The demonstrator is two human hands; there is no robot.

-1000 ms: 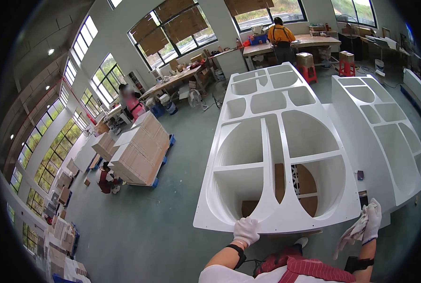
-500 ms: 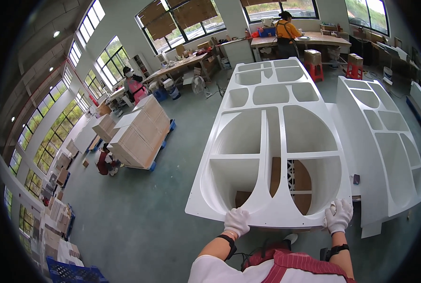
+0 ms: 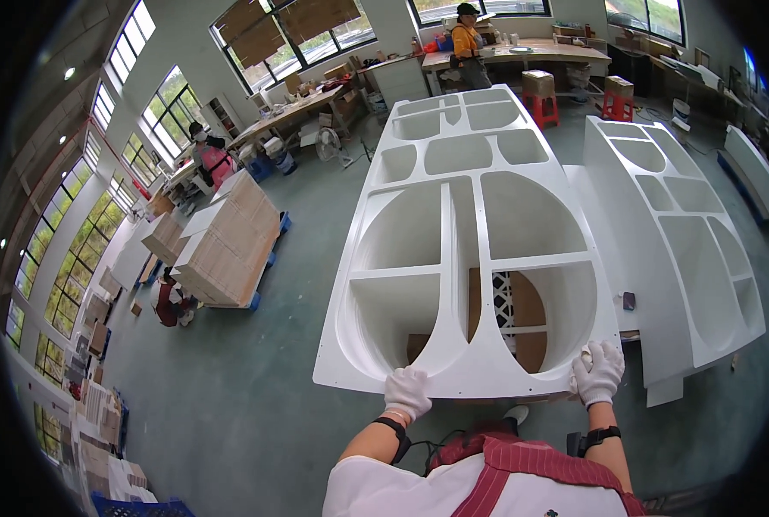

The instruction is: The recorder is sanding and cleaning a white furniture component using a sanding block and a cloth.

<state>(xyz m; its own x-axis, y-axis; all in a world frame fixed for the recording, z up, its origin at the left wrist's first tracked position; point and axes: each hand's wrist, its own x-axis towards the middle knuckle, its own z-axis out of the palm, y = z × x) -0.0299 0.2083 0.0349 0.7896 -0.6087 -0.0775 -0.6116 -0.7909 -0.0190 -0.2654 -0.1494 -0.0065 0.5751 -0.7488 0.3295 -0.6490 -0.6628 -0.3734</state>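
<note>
A large white shelf unit with curved and straight compartments lies with its openings facing up in front of me. My left hand, in a white knit glove, is closed over its near edge, left of the middle. My right hand, gloved alike, is closed at the near right corner; something small and white, perhaps a wad of cloth, shows by its fingers, but I cannot make it out. Brown board and a white lattice piece show through the lower openings. The fingertips of both hands are partly hidden.
A second white shelf unit stands close on the right, with a small dark object between the two. Large wooden-looking boxes sit on a blue pallet at left. A crouching person is beside them; another in orange stands at the far workbench.
The whole view has shifted, so the scene sits further left and higher. Both hands keep their places on the shelf unit's edge. The person in orange has turned and stands further left along the bench.
</note>
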